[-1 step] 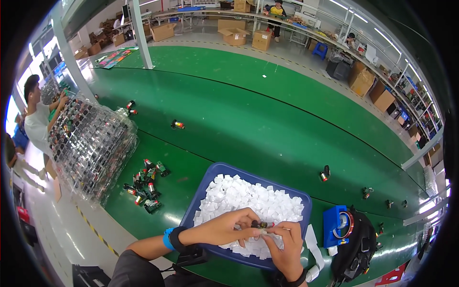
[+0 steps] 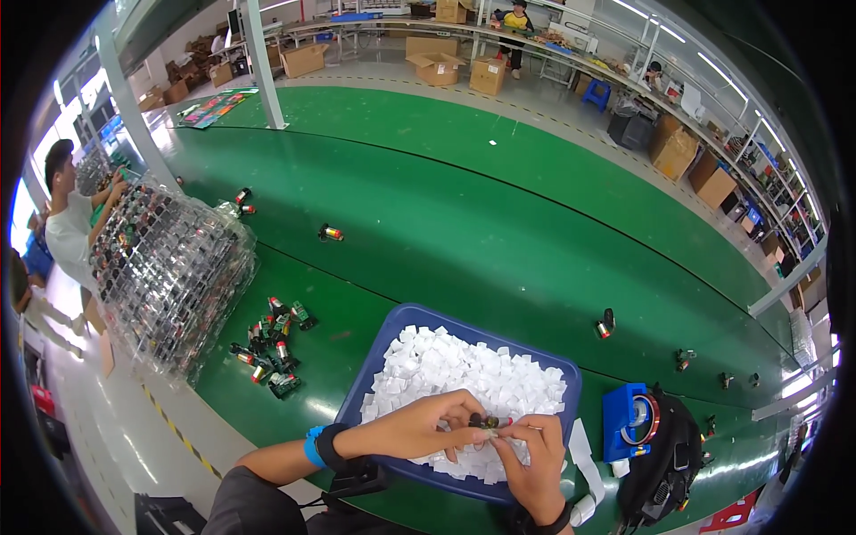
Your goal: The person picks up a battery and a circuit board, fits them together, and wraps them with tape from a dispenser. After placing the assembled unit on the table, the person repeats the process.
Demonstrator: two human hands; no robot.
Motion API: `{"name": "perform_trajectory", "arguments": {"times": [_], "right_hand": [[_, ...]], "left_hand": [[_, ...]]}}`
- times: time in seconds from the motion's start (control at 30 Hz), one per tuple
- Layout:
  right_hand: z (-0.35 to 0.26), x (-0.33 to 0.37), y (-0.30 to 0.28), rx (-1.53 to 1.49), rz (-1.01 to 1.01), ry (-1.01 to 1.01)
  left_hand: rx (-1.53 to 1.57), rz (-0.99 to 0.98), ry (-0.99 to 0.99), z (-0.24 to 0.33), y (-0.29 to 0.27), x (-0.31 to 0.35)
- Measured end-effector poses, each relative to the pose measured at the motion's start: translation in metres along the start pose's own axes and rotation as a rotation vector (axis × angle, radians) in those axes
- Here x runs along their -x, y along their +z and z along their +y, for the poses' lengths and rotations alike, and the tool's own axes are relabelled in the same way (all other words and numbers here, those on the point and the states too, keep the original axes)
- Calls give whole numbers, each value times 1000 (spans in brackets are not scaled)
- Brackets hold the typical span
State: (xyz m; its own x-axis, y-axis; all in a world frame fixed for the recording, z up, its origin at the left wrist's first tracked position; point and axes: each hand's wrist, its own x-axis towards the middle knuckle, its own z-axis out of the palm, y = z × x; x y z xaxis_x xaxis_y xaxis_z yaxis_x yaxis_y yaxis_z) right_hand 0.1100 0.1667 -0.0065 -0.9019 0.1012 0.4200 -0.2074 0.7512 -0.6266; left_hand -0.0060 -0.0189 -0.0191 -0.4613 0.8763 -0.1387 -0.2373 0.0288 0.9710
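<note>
My left hand (image 2: 450,421) pinches a small dark electronic assembly (image 2: 482,418) with a red end between thumb and fingers. My right hand (image 2: 535,450) is closed in a pinch against the same assembly; a pale bit shows between the fingertips, too small to make out. Both hands are over the near part of a blue plastic bin (image 2: 573,383). The bin is heaped with small white folded squares (image 2: 464,364). Similar assemblies with red cylinders, dark parts and green boards lie in a loose pile (image 2: 275,343) to the left.
A blue tape dispenser (image 2: 621,417) and a black backpack (image 2: 660,477) stand right of the bin, beside a curling white strip (image 2: 585,464). Stacked clear trays (image 2: 169,267) of parts rise at the left, where a person (image 2: 71,218) works. Loose assemblies (image 2: 606,324) lie about the green table (image 2: 446,241).
</note>
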Motion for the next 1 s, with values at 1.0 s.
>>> {"name": "perform_trajectory", "arguments": {"times": [1.0], "right_hand": [[13,-2,6,-231,18,121]], "left_hand": [[-192,34,0,15,3,-4]]}}
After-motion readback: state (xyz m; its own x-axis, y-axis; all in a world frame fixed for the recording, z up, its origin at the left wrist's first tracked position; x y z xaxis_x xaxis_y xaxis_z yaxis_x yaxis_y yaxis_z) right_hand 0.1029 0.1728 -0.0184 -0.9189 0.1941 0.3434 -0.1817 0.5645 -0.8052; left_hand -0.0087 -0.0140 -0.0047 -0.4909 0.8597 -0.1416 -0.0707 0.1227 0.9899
